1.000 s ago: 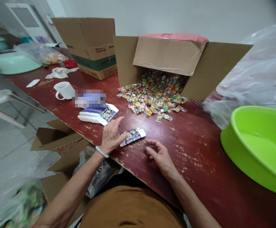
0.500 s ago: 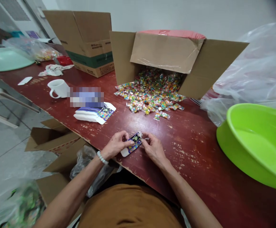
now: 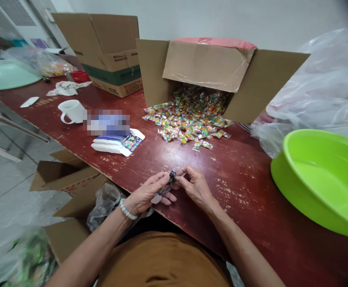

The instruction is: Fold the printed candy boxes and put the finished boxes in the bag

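Both hands meet at the near edge of the worn red table (image 3: 245,187). My left hand (image 3: 150,193), with a white bead bracelet on the wrist, grips a small printed packet (image 3: 165,188) from the left. My right hand (image 3: 193,185) pinches the packet's upper end from the right. The packet is tilted up on edge between the fingers and mostly hidden by them. A stack of similar flat printed packets (image 3: 118,142) lies to the left, and a spill of small colourful wrapped candies (image 3: 188,115) lies ahead.
The candies pour from a cardboard box (image 3: 221,75) lying on its side. A bright green basin (image 3: 323,179) sits at right beside clear plastic sheeting (image 3: 320,95). A white mug (image 3: 70,111), another carton (image 3: 108,52) and a pale green basin (image 3: 6,73) stand at left. Cartons and bags lie on the floor.
The packet lay flat on the table under my left hand; my right hand came in, both hands took hold of it, and it is lifted and turned on edge now.
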